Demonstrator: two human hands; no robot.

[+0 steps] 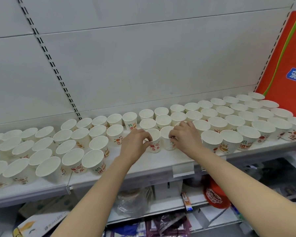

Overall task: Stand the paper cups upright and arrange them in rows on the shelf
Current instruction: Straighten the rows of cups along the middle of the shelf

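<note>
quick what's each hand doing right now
Left hand: fingers closed on the rim of a paper cup.
Right hand: fingers closed on the neighbouring cup.

White slotted back wall (143, 57), orange banner (287, 62) right.

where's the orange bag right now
The orange bag leans against the back wall at the shelf's far right end, just behind the last paper cups.

**Counts on the shelf**

Two hands: left hand (135, 144) and right hand (186, 135), each at one paper cup. Dozens of upright paper cups (94, 159) fill one shelf (161, 161), too many to count exactly. One orange bag (285, 65) stands far right.
</note>
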